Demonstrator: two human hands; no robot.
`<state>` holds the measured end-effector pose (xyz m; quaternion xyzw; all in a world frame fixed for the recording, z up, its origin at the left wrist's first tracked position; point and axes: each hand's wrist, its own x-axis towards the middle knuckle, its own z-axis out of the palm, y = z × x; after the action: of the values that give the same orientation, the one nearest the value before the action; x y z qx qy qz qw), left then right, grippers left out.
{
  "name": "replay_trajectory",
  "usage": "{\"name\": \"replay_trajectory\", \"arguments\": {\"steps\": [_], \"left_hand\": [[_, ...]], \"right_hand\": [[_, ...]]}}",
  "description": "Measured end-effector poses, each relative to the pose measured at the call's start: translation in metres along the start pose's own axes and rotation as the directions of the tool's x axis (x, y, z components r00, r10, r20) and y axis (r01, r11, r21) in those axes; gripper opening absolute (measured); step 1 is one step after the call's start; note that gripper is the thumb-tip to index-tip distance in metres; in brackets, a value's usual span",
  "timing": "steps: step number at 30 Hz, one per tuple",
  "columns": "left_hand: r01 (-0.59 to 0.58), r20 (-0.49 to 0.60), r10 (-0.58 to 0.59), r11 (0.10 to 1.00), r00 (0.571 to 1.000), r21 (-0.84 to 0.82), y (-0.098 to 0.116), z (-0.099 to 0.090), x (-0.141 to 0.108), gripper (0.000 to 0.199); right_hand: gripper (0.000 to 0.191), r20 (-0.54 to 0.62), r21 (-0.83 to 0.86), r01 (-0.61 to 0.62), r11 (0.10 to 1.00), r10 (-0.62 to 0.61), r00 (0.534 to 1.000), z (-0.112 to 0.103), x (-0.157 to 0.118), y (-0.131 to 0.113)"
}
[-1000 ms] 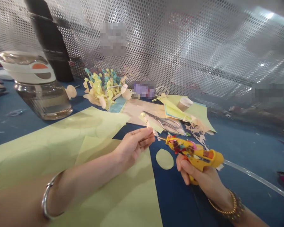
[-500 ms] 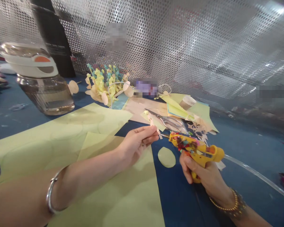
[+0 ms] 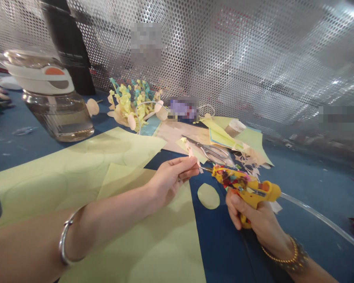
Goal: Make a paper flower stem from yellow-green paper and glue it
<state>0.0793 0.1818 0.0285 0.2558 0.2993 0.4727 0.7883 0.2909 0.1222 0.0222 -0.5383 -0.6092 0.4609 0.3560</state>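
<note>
My left hand [image 3: 174, 179] pinches a small pale paper strip [image 3: 190, 148] with a little yellow tip, held up over the table. Wrapped round the handle of a yellow glue gun [image 3: 242, 182] is my right hand [image 3: 250, 214]. The gun's metal nozzle meets or nearly touches the strip's lower end, right beside my left fingertips. A clear glue stick [image 3: 318, 218] runs out of the gun's back. On the blue table below the nozzle lies a light green paper oval [image 3: 208, 196]. Scissors [image 3: 212, 152] rest on paper just beyond my hands.
Light green paper sheets [image 3: 141, 251] spread under my left arm. A water bottle [image 3: 57, 114] stands at the left, near a dark cylinder [image 3: 73, 51]. Yellow and teal paper flowers [image 3: 132, 100] sit at the back. Paper scraps [image 3: 249, 157] lie behind the gun; a perforated metal screen [image 3: 224, 59] rises behind.
The view has shifted very slightly. Both hands keep their holds, with the nozzle still at the strip's lower end.
</note>
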Motion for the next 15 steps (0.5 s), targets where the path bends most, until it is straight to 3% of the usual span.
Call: {"name": "replay_trajectory", "arguments": {"steps": [15], "left_hand": [[-0.004,-0.023,0.004,1.0,1.0,-0.008,0.0002,0.0003,0.0,0.015]], "right_hand": [[0.048,-0.006,0.004,-0.004,1.0,0.004,1.0,0.0,0.0002,0.002]]}}
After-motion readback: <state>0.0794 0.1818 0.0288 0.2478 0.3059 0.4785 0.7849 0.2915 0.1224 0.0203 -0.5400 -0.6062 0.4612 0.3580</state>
